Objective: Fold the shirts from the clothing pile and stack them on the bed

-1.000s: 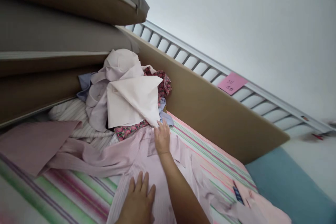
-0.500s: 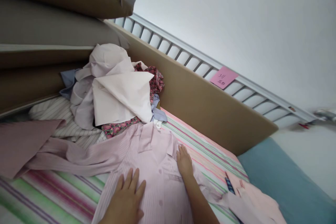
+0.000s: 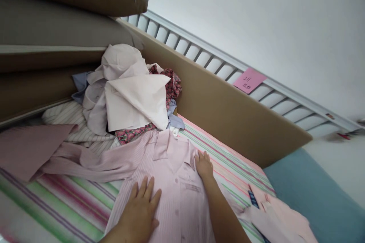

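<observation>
A pale pink striped button shirt (image 3: 171,182) lies front up on a striped bedsheet (image 3: 65,201), its collar toward the clothes pile. One sleeve stretches left, the other runs to the right under my forearm. My left hand (image 3: 139,209) rests flat on the shirt's left front, fingers spread. Up at the shoulder beside the collar, my right hand (image 3: 203,164) lies with its fingers stretched over the fabric. A darker pink cloth (image 3: 31,148) overlaps the end of the left sleeve.
Behind the shirt is a heap of crumpled clothes (image 3: 137,98), white, striped and floral. Grey cushions (image 3: 62,26) stack at upper left. A tan board (image 3: 216,106) and white railing (image 3: 199,57) bearing a pink note (image 3: 250,80) line the wall. Folded peach clothing (image 3: 288,212) lies right.
The view has shifted slightly, so most of the scene sits a little further right and higher. Both hands stay on the shirt in nearly the same places.
</observation>
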Available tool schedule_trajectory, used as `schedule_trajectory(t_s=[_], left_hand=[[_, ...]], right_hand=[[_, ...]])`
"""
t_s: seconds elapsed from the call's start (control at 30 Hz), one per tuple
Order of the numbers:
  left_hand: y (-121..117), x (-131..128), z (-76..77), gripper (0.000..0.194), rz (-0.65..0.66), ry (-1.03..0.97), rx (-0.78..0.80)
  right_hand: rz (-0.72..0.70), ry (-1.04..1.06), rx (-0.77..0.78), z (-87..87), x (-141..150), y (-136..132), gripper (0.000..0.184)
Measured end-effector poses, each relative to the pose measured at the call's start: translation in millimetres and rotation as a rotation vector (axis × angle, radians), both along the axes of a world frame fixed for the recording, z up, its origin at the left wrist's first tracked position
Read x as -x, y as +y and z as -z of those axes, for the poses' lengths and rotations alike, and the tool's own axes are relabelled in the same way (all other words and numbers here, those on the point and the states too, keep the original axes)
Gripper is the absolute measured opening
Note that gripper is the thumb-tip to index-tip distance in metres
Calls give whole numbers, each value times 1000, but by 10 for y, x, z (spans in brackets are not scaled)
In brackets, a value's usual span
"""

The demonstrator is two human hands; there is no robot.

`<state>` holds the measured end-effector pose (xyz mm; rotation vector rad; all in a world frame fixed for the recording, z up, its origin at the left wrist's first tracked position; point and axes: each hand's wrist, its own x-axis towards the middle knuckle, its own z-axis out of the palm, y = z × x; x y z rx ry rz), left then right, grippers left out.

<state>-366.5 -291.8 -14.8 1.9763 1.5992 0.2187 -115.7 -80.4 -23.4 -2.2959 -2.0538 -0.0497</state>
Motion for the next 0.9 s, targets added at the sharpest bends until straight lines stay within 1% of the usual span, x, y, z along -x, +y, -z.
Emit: schedule_trajectory(t_s=[0.07,0.1,0.2,0.27,0.3,0.4,0.47,0.53,0.57,0.63,0.7,0.77,0.83,0.9], left_hand=[[-4,0,-32,65,3,11,-5],[-8,0,-59,66,2,25,-7],[-33,-2,-126,68,-8,88,-34],[-50,6,-118,67,-12,117,-74],[-55,14,-95,65,-13,121,-99],[-72,48,10,56,-11,107,-197],[-126,56,68,53,-32,90,-278],[-262,28,99,52,-58,85,-360],[-368,-4,110,52,-62,87,-396],[-645,-101,137,52,-36,89,-448],[-968,-213,172,51,15,92,-462],[-1270,-298,195,51,67,100,-446],[-1496,-321,181,52,106,109,-423],[-1620,-268,130,51,102,111,-417]], right_hand=[[-14,10,-65,-89,34,-198,54],[-38,25,-104,-114,37,-350,55],[-170,77,-187,-85,-76,-983,56],[-240,74,-205,9,-289,-1491,55],[-251,64,-213,70,-436,-1749,55],[-217,39,-234,274,-950,-2474,54],[-199,26,-239,389,-1230,-2874,53],[-211,23,-240,453,-1342,-3190,50],[-220,28,-243,459,-1320,-3315,49],[-232,48,-246,419,-1138,-3503,48],[-211,79,-241,331,-865,-3609,50],[-173,99,-202,245,-640,-3647,50],[-138,89,-157,202,-558,-3653,51],[-82,55,-141,208,-622,-3660,53]])
